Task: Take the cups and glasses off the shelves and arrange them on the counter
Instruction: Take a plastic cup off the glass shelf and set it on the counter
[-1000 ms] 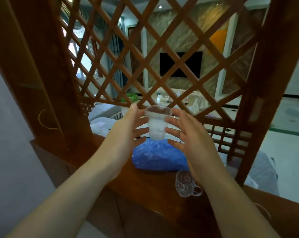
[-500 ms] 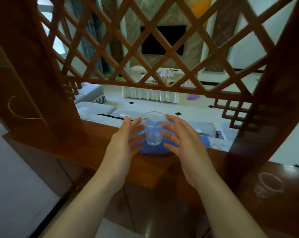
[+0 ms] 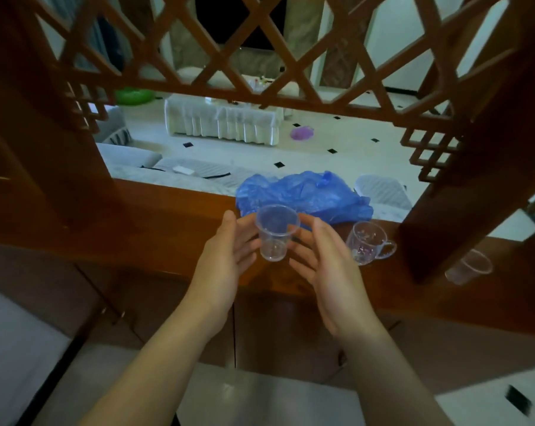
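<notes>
An upright clear plastic cup (image 3: 275,238) is carried between the fingertips of both my hands, just above the brown wooden counter (image 3: 168,216). My left hand (image 3: 220,265) touches its left side and my right hand (image 3: 324,265) its right side, fingers nearly straight. A small clear glass mug (image 3: 366,242) with a handle stands on the counter just right of my right hand. Another clear plastic cup (image 3: 467,267) stands farther right, beyond a wooden post.
A crumpled blue plastic bag (image 3: 306,195) lies on the counter right behind the held cup. A wooden lattice screen (image 3: 260,56) hangs above the counter, with thick posts on the left (image 3: 45,149) and right (image 3: 444,210). Cabinet doors (image 3: 275,333) are below.
Both hands have brought the clear cup down from lattice height to just above the counter. My view has tilted down, and the glass mug and far cup are in sight.
</notes>
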### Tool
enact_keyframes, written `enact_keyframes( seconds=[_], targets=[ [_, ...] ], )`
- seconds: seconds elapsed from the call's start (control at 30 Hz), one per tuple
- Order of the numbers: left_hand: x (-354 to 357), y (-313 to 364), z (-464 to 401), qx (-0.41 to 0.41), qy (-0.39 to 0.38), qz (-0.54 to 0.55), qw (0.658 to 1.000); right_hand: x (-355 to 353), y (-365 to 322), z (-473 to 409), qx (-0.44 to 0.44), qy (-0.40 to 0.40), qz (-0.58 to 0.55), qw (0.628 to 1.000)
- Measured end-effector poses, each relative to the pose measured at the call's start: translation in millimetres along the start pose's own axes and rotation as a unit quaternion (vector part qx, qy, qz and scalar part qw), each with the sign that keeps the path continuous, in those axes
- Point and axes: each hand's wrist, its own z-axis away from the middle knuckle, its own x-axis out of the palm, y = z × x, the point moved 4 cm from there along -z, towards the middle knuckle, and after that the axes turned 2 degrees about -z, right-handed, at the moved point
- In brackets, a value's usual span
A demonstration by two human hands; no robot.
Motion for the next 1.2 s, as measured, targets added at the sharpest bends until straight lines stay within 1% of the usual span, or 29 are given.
enact_keyframes(
  seconds=[0.13, 0.37, 0.67, 0.93, 1.1, 1.2],
  targets=[
    [-9, -19, -7, -0.023, -0.003, 0.008, 1.0, 6, 23, -3, 0.016, 0.011, 0.0, 1.0],
    [-19, -50, -30, -0.048, 0.018, 0.017, 0.999, 10, 62, -33, 0.047, 0.013, 0.0, 0.999],
    [-20, -69, -73, -0.078, 0.078, 0.019, 0.994, 14, 95, -78, 0.057, -0.025, 0.0, 0.998],
    [-12, -84, -102, -0.09, 0.096, 0.009, 0.991, 7, 113, -114, 0.105, -0.047, 0.002, 0.993],
    [-16, -92, -112, -0.1, 0.13, 0.011, 0.986, 9, 120, -124, 0.114, -0.082, 0.03, 0.99],
    [-16, -98, -114, -0.117, 0.135, 0.012, 0.984, 8, 126, -129, 0.12, -0.085, 0.039, 0.988]
  ],
)
